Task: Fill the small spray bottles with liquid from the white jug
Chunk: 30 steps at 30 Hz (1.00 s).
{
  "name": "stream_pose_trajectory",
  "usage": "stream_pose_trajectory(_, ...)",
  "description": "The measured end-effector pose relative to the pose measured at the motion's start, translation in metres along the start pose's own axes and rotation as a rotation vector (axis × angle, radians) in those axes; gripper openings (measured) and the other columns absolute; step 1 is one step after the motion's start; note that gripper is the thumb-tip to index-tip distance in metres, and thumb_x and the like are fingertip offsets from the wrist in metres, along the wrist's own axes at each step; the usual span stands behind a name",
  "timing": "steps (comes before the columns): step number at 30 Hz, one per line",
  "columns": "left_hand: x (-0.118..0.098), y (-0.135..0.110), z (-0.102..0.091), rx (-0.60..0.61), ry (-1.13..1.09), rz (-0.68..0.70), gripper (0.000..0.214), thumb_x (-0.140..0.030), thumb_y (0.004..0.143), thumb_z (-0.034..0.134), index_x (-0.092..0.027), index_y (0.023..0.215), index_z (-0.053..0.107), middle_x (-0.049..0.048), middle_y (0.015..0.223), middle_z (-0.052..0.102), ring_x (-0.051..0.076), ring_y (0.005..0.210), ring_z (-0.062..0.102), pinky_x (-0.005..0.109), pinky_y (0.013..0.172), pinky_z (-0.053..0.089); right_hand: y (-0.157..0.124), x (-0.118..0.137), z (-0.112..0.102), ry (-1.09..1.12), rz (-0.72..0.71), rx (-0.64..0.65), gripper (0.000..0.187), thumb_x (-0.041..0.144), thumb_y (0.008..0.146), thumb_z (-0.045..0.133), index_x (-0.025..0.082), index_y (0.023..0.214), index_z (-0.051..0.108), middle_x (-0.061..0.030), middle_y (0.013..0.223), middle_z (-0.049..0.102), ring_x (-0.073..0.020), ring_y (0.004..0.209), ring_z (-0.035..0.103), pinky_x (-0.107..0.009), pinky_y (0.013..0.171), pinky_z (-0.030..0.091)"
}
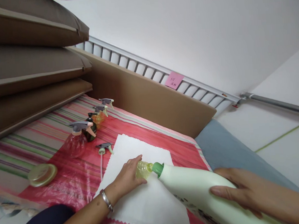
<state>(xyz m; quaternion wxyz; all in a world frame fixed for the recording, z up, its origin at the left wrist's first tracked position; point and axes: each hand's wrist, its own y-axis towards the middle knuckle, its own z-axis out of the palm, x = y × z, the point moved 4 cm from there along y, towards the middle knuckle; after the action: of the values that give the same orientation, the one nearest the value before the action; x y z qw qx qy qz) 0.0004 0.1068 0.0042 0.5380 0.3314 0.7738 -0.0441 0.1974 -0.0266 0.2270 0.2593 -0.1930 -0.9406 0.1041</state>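
Note:
My left hand (127,178) is curled around a small clear yellow-green spray bottle (143,169) standing on a white cloth (145,201). My right hand (243,187) grips the body of a large white jug (195,187) with a green neck. The jug is tipped on its side, its mouth against the small bottle's opening. A loose spray head (104,150) with its dip tube lies just left of the cloth.
Three spray bottles (89,128) stand in a row on the red plastic sheet (74,178). A round lid (42,174) lies at the left. Brown cushions (28,62) are stacked behind. A cardboard panel (148,98) and railing (162,72) run along the back.

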Motion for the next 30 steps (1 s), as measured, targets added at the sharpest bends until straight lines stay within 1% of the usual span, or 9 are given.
stream_pose_trajectory(3,0.000,0.000,0.000,-0.001,0.002,0.004,0.087,-0.032,0.058,0.078,-0.021,0.133,0.035,0.0124,0.125,0.053,0.028,0.114,0.047,0.043,0.098,0.037,0.001,-0.006,0.004,-0.140,0.073,0.145,0.023,0.043,0.063,0.065,0.021,0.067,0.064,-0.0025,0.064,0.065,-0.0149,0.046,0.054,-0.020,0.035,0.037)
stream_pose_trajectory(7,0.001,0.000,0.001,0.006,0.007,0.003,0.087,-0.032,0.058,0.077,-0.020,0.133,0.035,0.0131,0.126,0.052,0.028,0.114,0.047,0.044,0.099,0.037,0.001,-0.006,0.003,-0.156,0.060,0.141,0.025,0.046,0.065,0.063,0.021,0.070,0.064,-0.0026,0.067,0.064,-0.0159,0.049,0.055,-0.021,0.036,0.037)
stream_pose_trajectory(13,0.004,0.000,0.002,-0.002,-0.006,0.013,0.087,-0.031,0.059,0.077,-0.025,0.133,0.034,0.0111,0.126,0.052,0.028,0.115,0.047,0.045,0.098,0.037,0.000,-0.002,0.004,-0.194,0.092,0.161,0.034,0.055,0.064,0.059,0.022,0.072,0.062,-0.0029,0.068,0.064,-0.0170,0.051,0.054,-0.023,0.039,0.038)
stream_pose_trajectory(16,0.003,0.000,0.002,0.003,0.005,0.008,0.087,-0.030,0.059,0.077,-0.023,0.133,0.034,0.0114,0.125,0.052,0.027,0.114,0.047,0.044,0.098,0.037,0.000,0.001,0.005,-0.215,0.104,0.172,0.038,0.059,0.065,0.056,0.022,0.072,0.061,-0.0030,0.068,0.064,-0.0163,0.049,0.054,-0.023,0.039,0.038)
stream_pose_trajectory(19,0.002,0.000,0.002,0.011,0.018,0.002,0.087,-0.031,0.059,0.077,-0.021,0.134,0.034,0.0120,0.126,0.052,0.027,0.115,0.047,0.043,0.099,0.037,-0.001,0.003,0.004,-0.228,0.118,0.169,0.038,0.058,0.065,0.056,0.022,0.073,0.062,-0.0029,0.068,0.063,-0.0163,0.050,0.054,-0.023,0.039,0.038)
stream_pose_trajectory(25,0.001,0.000,0.000,0.007,-0.002,0.001,0.086,-0.032,0.058,0.077,-0.024,0.133,0.035,0.0112,0.126,0.052,0.028,0.115,0.047,0.045,0.099,0.036,-0.001,0.005,0.004,-0.201,0.101,0.150,0.037,0.057,0.064,0.059,0.021,0.070,0.062,-0.0039,0.067,0.064,-0.0162,0.048,0.053,-0.023,0.038,0.038)
stream_pose_trajectory(30,0.002,0.000,0.000,0.007,0.003,0.003,0.086,-0.032,0.059,0.077,-0.024,0.133,0.035,0.0112,0.126,0.052,0.028,0.115,0.047,0.045,0.099,0.036,-0.003,0.005,0.004,-0.172,0.109,0.141,0.035,0.055,0.066,0.059,0.020,0.072,0.063,-0.0048,0.068,0.064,-0.0152,0.049,0.054,-0.021,0.038,0.037)
